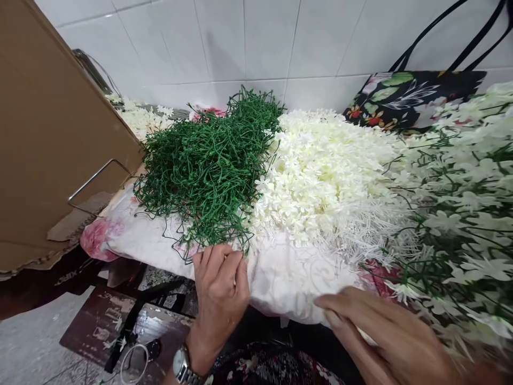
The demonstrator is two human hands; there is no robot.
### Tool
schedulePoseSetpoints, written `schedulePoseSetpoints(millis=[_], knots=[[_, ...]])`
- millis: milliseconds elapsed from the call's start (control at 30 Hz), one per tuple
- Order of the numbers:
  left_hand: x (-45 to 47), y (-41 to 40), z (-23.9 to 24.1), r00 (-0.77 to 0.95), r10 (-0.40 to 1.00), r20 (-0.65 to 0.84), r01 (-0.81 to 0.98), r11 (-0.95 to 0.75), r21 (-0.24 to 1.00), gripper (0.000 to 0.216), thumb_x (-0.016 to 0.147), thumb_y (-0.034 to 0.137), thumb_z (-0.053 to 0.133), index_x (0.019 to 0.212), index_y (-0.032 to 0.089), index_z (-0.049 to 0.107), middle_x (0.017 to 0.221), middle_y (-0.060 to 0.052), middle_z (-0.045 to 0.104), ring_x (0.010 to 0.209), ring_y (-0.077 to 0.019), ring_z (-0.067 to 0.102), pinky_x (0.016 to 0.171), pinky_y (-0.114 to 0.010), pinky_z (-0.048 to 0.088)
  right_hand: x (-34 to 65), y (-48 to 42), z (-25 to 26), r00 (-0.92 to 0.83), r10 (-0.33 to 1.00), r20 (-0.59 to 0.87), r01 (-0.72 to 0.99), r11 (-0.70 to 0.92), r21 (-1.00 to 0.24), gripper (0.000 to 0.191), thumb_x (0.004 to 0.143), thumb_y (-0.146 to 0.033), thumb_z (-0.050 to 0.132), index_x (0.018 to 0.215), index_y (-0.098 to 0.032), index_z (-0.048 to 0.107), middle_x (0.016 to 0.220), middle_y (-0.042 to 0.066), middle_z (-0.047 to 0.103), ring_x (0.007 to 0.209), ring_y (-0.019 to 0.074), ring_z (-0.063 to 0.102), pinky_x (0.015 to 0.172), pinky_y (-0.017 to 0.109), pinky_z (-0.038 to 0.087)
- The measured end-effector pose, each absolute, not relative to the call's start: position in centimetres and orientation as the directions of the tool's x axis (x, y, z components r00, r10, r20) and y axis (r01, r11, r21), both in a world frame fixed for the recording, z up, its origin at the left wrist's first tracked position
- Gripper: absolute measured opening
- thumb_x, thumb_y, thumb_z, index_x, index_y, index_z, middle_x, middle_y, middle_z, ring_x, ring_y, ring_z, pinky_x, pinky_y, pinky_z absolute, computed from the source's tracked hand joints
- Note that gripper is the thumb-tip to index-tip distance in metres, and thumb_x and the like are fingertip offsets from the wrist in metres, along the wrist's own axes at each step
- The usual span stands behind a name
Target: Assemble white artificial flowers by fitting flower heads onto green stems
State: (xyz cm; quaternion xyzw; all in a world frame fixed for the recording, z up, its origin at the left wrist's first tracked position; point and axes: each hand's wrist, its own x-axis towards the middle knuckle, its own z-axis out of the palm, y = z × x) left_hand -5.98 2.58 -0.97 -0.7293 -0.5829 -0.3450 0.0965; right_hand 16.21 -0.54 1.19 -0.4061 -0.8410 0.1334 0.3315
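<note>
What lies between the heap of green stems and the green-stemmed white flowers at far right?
Right of the green stems, a heap of white blossoms, with thin white strands at its front right, fills the stretch in the head view.

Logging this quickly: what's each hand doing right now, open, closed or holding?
Left hand: curled closed by the green stems; any grip can't be told.
Right hand: blurred, thumb near forefinger; any hold can't be told.

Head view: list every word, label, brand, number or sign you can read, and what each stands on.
"XIRO", last letter unsure: on the dark surface below the cardboard.
Watch: dial too small to read.
Brown board: pale marks, too blurred to read.
</note>
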Motion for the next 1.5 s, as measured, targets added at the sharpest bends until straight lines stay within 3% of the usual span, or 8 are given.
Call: schedulePoseSetpoints(millis=[233,400,567,700,833,1133,1333,1500], knots=[[-4.0,0.2,-1.1,0.058,0.799,0.599,0.878,-0.326,0.35,0.015,0.081,0.007,0.052,0.074,0.016,0.06,0.073,-0.006,0.063,0.079,-0.0225,0.052,0.077,-0.039,0.035,10.7,3.3,1.0,-0.372,0.895,0.247,0.578,0.432,-0.692,0.018,0.089,-0.02,0.045,0.086,-0.017,0.062,0.071,0.002,0.066,0.06,0.0125,0.06,0.055,0.023,0.044],[-3.3,-0.4,-1.2,0.072,0.803,0.591,0.818,-0.387,0.425,0.022,0.079,0.002,0.046,0.071,0.017,0.06,0.066,-0.004,0.062,0.073,-0.0195,0.052,0.075,-0.037,0.036,8.7,4.5,0.9,-0.379,0.922,0.072,0.617,0.31,-0.723,0.019,0.085,-0.017,0.046,0.073,-0.018,0.061,0.06,-0.001,0.062,0.054,0.0114,0.056,0.052,0.021,0.039],[-4.6,0.6,-0.7,0.167,0.741,0.651,0.824,-0.467,0.32,0.02,0.082,0.015,0.052,0.098,0.014,0.064,0.092,-0.012,0.066,0.09,-0.0253,0.057,0.085,-0.043,0.037,9.4,4.5,0.6,-0.339,0.925,0.169,0.699,0.368,-0.614,0.02,0.083,-0.016,0.042,0.069,-0.018,0.056,0.056,-0.001,0.058,0.048,0.0109,0.051,0.049,0.021,0.034],[-6.7,2.8,-0.9,0.105,0.811,0.576,0.96,-0.234,0.155,0.026,0.083,0.019,0.054,0.108,0.014,0.063,0.106,-0.016,0.064,0.101,-0.0308,0.054,0.089,-0.047,0.033,10.6,4.2,0.1,-0.303,0.905,0.298,0.786,0.414,-0.458,0.023,0.085,-0.018,0.039,0.068,-0.018,0.055,0.056,0.0,0.058,0.046,0.0122,0.051,0.047,0.023,0.03],[-8.0,4.0,-1.1,0.015,0.837,0.547,0.987,-0.1,0.125,0.022,0.083,0.019,0.055,0.102,0.014,0.064,0.102,-0.016,0.066,0.098,-0.0317,0.055,0.086,-0.047,0.034,11.9,4.1,0.1,-0.272,0.879,0.391,0.827,0.421,-0.373,0.024,0.085,-0.018,0.038,0.067,-0.019,0.055,0.055,-0.001,0.057,0.044,0.012,0.05,0.046,0.024,0.029],[-7.6,1.3,0.5,0.103,0.675,0.73,0.917,-0.349,0.194,0.022,0.078,0.009,0.059,0.098,0.019,0.061,0.087,-0.008,0.07,0.085,-0.0244,0.061,0.088,-0.046,0.038,13.8,2.4,0.7,-0.267,0.835,0.481,0.806,0.467,-0.364,0.022,0.091,-0.016,0.04,0.079,-0.017,0.058,0.066,0.002,0.06,0.055,0.012,0.056,0.054,0.024,0.036],[-3.2,0.5,2.2,0.382,0.696,0.608,0.707,-0.644,0.292,0.039,0.079,0.004,0.044,0.116,0.014,0.055,0.101,-0.012,0.068,0.097,-0.0243,0.061,0.092,-0.041,0.044,13.0,1.0,1.3,-0.39,0.781,0.488,0.719,0.59,-0.368,0.029,0.091,-0.01,0.035,0.073,-0.017,0.056,0.065,0.003,0.052,0.059,0.0133,0.048,0.054,0.025,0.039],[-1.0,0.5,0.7,0.318,0.803,0.504,0.639,-0.574,0.512,0.049,0.076,-0.004,0.032,0.117,0.011,0.053,0.092,-0.01,0.071,0.084,-0.0173,0.067,0.074,-0.026,0.055,13.0,0.6,1.3,-0.367,0.794,0.485,0.628,0.596,-0.5,0.021,0.091,-0.007,0.036,0.086,-0.014,0.055,0.069,0.004,0.054,0.064,0.0144,0.05,0.058,0.026,0.045]])
